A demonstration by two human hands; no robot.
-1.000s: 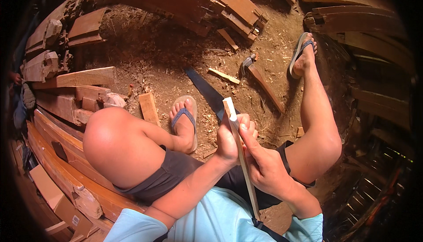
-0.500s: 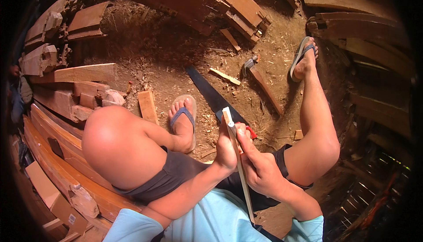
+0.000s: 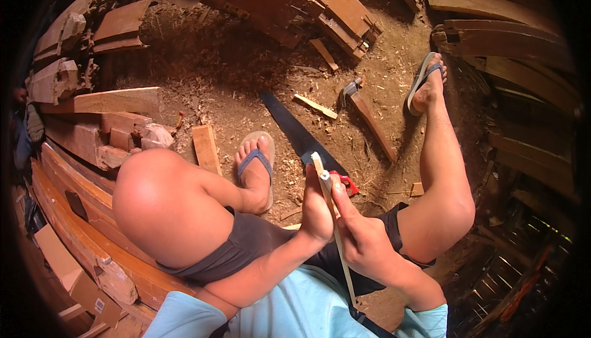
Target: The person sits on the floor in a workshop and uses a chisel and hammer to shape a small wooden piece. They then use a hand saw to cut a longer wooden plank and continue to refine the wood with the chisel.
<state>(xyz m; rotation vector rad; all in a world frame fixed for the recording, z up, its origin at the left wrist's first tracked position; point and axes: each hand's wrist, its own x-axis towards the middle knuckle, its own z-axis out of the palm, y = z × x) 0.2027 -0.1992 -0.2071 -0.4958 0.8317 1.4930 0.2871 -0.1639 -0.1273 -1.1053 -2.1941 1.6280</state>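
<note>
Both my hands meet in front of my lap around a long, narrow wooden strip (image 3: pixel 340 249), which slants from my fingers down toward my shirt. Its upper end shows a pale, square-cut tip (image 3: pixel 317 159) and, just below, a greyish second end (image 3: pixel 325 177). Whether these are one notched piece or two pieces together, I cannot tell. My left hand (image 3: pixel 316 212) is closed on the strip from the left. From the right, my right hand (image 3: pixel 369 239) grips it, thumb extended along it. Beyond my hands lies a handsaw (image 3: pixel 289 126) with a red handle (image 3: pixel 346 183).
A hammer (image 3: pixel 369 119) with a wooden handle rests on the dirt floor between my feet. Near it lie a pale stick (image 3: pixel 315 106) and scattered shavings. A short board (image 3: pixel 206 148) is beside my left foot. Stacked timber (image 3: pixel 104 101) stands left; more planks (image 3: pixel 505 36) line the right.
My hands have shifted very slightly, the right one a little lower along the strip. More of the saw's red handle shows now.
</note>
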